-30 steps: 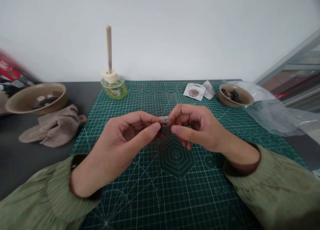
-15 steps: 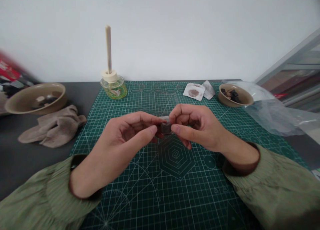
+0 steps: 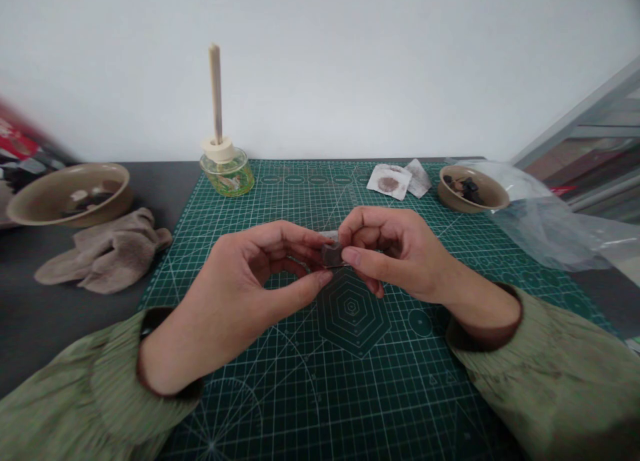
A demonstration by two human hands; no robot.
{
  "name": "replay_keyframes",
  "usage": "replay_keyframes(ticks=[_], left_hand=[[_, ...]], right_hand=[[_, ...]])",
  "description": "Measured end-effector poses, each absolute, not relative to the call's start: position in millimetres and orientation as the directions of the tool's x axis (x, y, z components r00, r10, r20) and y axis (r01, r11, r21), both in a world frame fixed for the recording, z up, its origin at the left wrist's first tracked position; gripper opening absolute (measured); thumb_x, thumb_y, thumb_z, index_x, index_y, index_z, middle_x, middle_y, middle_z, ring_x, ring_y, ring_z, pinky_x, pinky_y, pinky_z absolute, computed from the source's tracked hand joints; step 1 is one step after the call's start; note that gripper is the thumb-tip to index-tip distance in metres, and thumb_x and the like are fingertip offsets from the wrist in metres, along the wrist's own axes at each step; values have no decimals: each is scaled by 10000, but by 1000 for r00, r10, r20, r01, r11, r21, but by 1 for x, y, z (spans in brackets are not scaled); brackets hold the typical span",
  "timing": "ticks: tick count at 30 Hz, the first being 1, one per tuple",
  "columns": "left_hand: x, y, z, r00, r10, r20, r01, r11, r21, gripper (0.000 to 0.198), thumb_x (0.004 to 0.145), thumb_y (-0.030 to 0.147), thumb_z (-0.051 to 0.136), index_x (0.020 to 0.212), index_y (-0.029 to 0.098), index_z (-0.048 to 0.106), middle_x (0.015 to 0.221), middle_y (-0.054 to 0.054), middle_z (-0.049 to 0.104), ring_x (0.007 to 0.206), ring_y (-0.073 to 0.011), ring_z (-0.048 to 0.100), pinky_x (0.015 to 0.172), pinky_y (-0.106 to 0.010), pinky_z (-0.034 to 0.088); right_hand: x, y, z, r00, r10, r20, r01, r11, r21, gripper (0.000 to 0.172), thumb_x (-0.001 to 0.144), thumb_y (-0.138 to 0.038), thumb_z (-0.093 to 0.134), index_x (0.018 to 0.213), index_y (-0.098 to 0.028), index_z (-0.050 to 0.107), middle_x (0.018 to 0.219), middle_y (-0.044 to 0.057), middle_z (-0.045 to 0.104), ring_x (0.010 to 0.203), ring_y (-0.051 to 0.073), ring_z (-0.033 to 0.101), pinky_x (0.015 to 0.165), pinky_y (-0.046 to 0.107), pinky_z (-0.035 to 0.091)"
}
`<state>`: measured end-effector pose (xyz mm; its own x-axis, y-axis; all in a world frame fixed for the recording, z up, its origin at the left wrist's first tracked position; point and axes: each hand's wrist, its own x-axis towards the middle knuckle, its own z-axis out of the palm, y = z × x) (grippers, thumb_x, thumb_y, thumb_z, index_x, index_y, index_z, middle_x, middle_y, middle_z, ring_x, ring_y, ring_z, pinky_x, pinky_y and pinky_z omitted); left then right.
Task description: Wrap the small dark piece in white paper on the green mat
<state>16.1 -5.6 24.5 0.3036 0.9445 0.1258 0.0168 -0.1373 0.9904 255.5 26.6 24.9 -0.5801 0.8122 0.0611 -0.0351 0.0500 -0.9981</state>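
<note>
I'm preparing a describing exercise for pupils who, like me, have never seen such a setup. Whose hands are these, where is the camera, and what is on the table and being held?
There is no machine here: these are a person's bare hands, seen from a camera on that person's head, looking forward and down. The right hand pinches a small dark piece between thumb and finger; the left hand is close against it, its grip unclear. Below lies a green gridded mat. Beyond are a glass bottle holding an upright stick, pale squares and, at right, a bowl and clear plastic. Left of the mat are a larger bowl and a cloth.
</note>
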Motion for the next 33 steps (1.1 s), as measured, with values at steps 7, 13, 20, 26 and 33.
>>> replay_keyframes(ticks=[7, 13, 20, 26, 33], left_hand=[[14, -6, 24, 307, 943, 132, 26, -147, 989, 242, 831, 120, 977, 1030, 233, 899, 1005, -10, 930, 901, -171, 878, 849, -210, 722], [17, -6, 30, 303, 948, 103, 23, -115, 993, 156, 881, 198, 974, 1010, 239, 897, 1026, -7, 931, 942, -173, 876, 863, -205, 708], [14, -6, 34, 305, 948, 87, 49, -107, 993, 246, 1112, 327, 738, 983, 220, 918, 927, -41, 886, 871, -181, 793, 812, -236, 653], [13, -7, 28, 306, 951, 56, -33, -48, 998, 172, 1068, 327, 798, 1057, 231, 941, 989, -51, 903, 916, -187, 813, 838, -232, 660], [16, -8, 33, 307, 946, 105, 31, -120, 992, 189, 886, 185, 943, 1068, 222, 912, 1038, -38, 932, 958, -193, 883, 862, -220, 713]], right_hand=[[256, 27, 25, -579, 813, 61, -22, 60, -998, 309, 926, -309, 991, 974, -180, 714, 610, -67, 686, 440, 85, 593, 406, 145, 494], [256, 27, 25, -585, 809, 57, -24, 54, -998, 334, 926, -343, 995, 979, -182, 707, 605, -73, 677, 438, 85, 585, 401, 150, 481], [256, 26, 25, -585, 809, 52, -9, 58, -998, 329, 934, -339, 991, 980, -180, 707, 604, -71, 683, 439, 81, 582, 408, 149, 492], [257, 27, 24, -585, 809, 61, -34, 51, -998, 322, 917, -313, 1002, 976, -182, 713, 608, -73, 682, 444, 82, 587, 404, 145, 497], [257, 27, 24, -576, 816, 50, -17, 49, -999, 320, 917, -329, 997, 982, -178, 724, 603, -69, 690, 436, 87, 595, 402, 147, 488]])
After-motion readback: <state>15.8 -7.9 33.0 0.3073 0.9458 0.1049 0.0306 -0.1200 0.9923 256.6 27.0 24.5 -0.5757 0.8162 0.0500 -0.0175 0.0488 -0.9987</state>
